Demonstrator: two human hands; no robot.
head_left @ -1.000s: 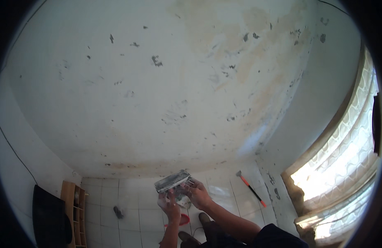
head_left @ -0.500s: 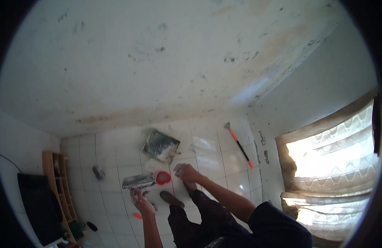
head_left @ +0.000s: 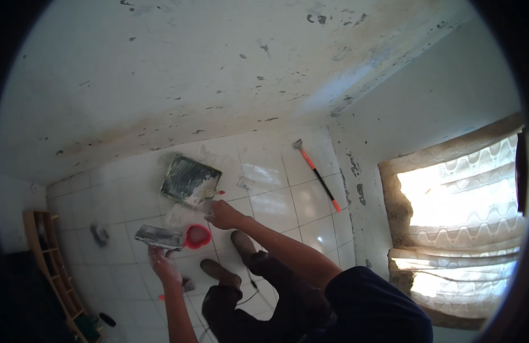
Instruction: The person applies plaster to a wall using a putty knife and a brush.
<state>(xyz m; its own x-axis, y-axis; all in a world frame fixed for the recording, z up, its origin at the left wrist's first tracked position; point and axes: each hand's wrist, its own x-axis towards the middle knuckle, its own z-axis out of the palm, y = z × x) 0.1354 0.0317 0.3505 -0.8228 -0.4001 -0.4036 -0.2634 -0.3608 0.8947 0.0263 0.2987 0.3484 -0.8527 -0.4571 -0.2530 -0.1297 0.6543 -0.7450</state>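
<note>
My left hand [head_left: 164,267] is closed on a plastering trowel [head_left: 159,236], whose long flat blade is smeared with grey and white filler. Close to the blade's right end, a red bowl [head_left: 197,235] with whitish contents stands on the floor. My right hand [head_left: 225,216] is closed just beyond the bowl, at the near corner of a dark square tray [head_left: 187,177]. A small greyish shape shows at its fingertips, too blurred to name. Pale filler lies in the tray's near right part, and a small red piece [head_left: 221,192] shows at its edge.
A long-handled scraper [head_left: 319,177] in orange and black lies on the tiles to the right. The chipped, stained wall [head_left: 218,74] rises ahead. A wooden shelf [head_left: 52,266] stands at left, a curtained window [head_left: 453,211] at right. My shoes [head_left: 218,271] are near the bowl.
The view has shifted, so the floor things appear further left and higher. My right hand has moved forward from beside the bowl to the tray's near corner. The left still holds the trowel.
</note>
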